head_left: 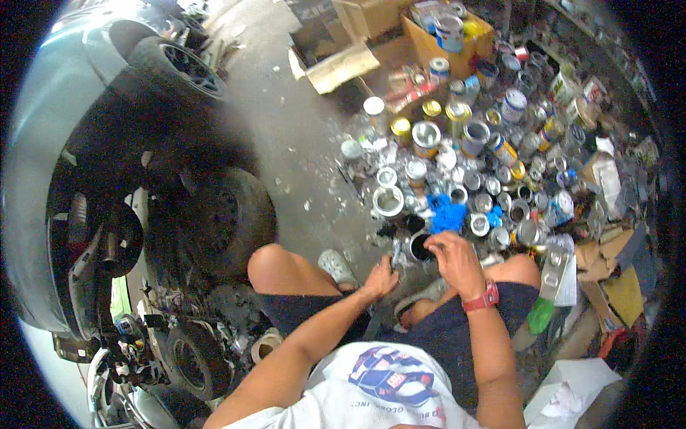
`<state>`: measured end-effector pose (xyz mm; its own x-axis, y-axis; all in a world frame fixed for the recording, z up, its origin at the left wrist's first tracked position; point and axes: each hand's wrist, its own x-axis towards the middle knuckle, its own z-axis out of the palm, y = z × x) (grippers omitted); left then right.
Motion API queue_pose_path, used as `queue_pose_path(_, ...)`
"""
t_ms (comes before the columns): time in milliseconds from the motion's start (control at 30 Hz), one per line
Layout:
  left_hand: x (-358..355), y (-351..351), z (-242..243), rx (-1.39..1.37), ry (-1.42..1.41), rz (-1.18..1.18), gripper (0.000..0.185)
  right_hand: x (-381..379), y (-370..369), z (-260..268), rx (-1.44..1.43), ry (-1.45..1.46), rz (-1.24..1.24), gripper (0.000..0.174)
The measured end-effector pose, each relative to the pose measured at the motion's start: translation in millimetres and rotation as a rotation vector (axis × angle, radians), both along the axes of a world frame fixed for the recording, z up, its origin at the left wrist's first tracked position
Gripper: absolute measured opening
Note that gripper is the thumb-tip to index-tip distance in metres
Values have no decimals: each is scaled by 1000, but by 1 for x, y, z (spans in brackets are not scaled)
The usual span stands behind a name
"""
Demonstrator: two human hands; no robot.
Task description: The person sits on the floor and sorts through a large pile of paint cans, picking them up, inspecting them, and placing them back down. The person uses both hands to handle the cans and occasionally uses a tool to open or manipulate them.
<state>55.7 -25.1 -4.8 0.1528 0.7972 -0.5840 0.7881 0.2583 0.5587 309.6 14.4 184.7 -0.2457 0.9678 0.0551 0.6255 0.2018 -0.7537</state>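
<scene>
My left hand (382, 276) is curled around a slim greyish object (396, 252), too blurred to name, just left of an open can. This can (418, 248) has a pale rim and a dark inside. Over its right edge, the thumb and fingers of my right hand (455, 263) are bent together; whether they pinch something small is hidden. A crumpled bright blue cloth or plastic piece (448, 214) lies just beyond that hand. Farther left stands an open can with a white rim (387, 200). A red watch (482, 298) is on my right wrist.
Several paint cans (426, 135) and lids crowd the floor ahead and to the right. Cardboard boxes (343, 69) stand behind them. On the left are a car body (48, 123) and a large tire (249, 225). A green-tipped flat strip (552, 276) rises beside my right knee.
</scene>
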Motion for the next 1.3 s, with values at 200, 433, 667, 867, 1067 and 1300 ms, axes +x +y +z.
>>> queue_pose_path(200,-3,-11,-20,54,-16,35,75,4,-3,-34,8,-38,-3,22)
queue_pose_path(433,0,0,13,20,-23,33,72,5,1,-13,-7,71,54,18)
queue_pose_path(667,-1,4,14,-35,-33,60,71,-2,2,-5,-39,-44,-76,20)
queue_pose_path(867,2,2,10,-38,-26,65,73,0,-2,-28,40,-14,-3,22)
queue_pose_path(1067,4,3,16,-23,-1,49,72,2,0,-16,-6,43,35,20)
queue_pose_path(1300,2,0,10,15,-2,23,69,2,0,-18,40,103,50,18)
